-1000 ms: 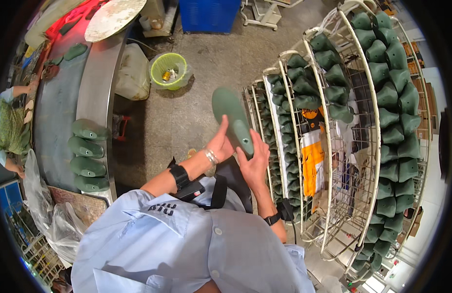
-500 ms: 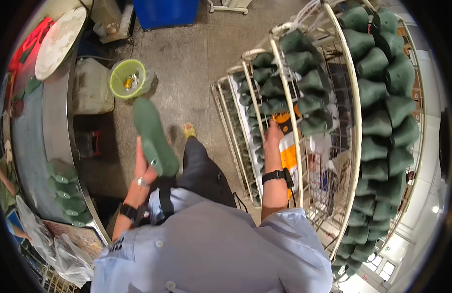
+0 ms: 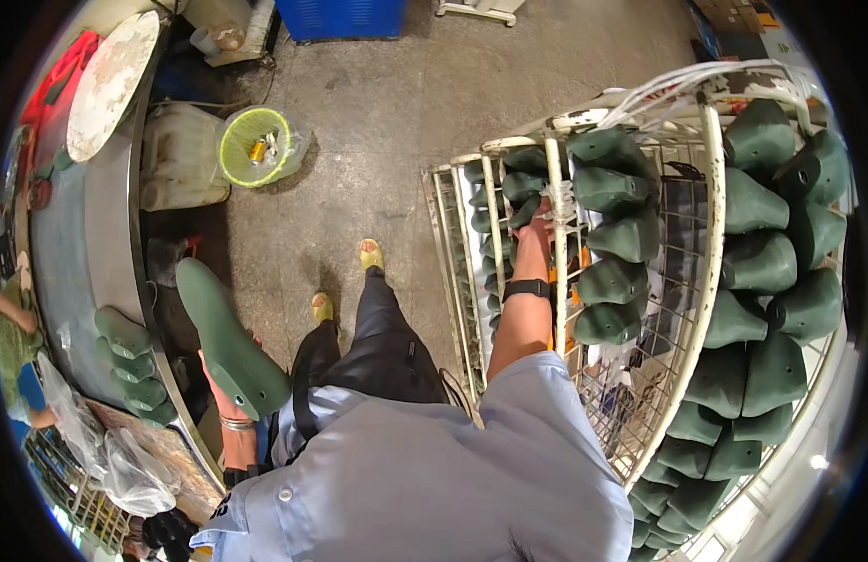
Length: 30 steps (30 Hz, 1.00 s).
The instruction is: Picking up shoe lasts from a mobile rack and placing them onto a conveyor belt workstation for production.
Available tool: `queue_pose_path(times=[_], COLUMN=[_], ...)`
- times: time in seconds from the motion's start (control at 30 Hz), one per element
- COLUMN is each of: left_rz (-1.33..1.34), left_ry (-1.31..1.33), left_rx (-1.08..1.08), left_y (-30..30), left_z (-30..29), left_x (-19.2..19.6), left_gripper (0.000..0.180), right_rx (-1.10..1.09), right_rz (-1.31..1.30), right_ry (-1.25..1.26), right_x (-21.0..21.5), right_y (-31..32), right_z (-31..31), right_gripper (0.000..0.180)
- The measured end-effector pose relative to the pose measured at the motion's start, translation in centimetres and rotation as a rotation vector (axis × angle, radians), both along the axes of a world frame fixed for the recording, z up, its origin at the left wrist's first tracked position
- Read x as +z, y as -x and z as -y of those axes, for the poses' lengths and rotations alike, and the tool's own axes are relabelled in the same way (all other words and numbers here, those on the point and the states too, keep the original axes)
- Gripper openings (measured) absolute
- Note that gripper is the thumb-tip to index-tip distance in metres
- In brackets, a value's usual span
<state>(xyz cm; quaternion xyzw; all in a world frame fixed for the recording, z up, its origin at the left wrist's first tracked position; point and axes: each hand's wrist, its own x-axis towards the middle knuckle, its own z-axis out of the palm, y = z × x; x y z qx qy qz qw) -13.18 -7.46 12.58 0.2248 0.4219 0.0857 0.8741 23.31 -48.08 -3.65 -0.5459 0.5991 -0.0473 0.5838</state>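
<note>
A long dark-green shoe last (image 3: 223, 337) rests in my left hand (image 3: 229, 398), held at my left side beside the metal worktop. My left fingers are mostly behind the last, closed around it. My right hand (image 3: 542, 225) reaches forward to the wheeled-rack-like cream metal frame (image 3: 711, 215), close to an upright bar with clear wrap on it. A small green shoe last (image 3: 524, 214) lies right against my right thumb side. The bar and wrap hide most of the right fingers, so their grip is not clear. Several more lasts (image 3: 610, 281) hang in rows on the rack.
On the left, a metal-edged worktop (image 3: 115, 215) bears a stack of green lasts (image 3: 139, 375) and plastic bags (image 3: 139, 468). A yellow-green bin (image 3: 229, 155) and a whitish plastic container (image 3: 181, 155) stand on the floor ahead. A blue cabinet (image 3: 340, 19) is at the back. Another person's arm (image 3: 17, 309) shows at far left.
The last in my left hand has moved left and lower, toward the worktop. My right hand has shifted forward and slightly right along the rack. Both feet now show.
</note>
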Motion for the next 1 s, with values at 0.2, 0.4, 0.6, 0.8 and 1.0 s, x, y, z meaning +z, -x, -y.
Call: queue_pose_path(times=[0.2, 0.4, 0.6, 0.8, 1.0], left_rz=[-0.064, 0.126, 0.046, 0.264, 0.467], left_ry=[0.043, 0.119, 0.221, 0.285, 0.189], left_rx=[0.027, -0.162, -0.097, -0.081, 0.007], left_y=[0.3, 1.9, 2.0, 8.3, 13.4], left_z=[-0.8, -3.7, -5.2, -9.6, -15.1], left_x=[0.5, 0.4, 2.6, 1.3, 1.3], left_gripper=[0.058, 0.061, 0.063, 0.068, 0.063], right_rx=[-0.085, 0.059, 0.326, 0.785, 1.062], right_rz=[-0.029, 0.697, 0.353, 0.281, 0.181], right_ry=[-0.366, -1.033, -1.329, -1.512, -1.525], right_x=[3.2, 16.4, 20.6, 20.1, 20.8], right_y=[3.1, 17.3, 29.5, 33.9, 35.2], right_z=[3.7, -8.9, -17.4, -25.0, -32.5], right_gripper=[0.032, 0.043, 0.059, 0.075, 0.079])
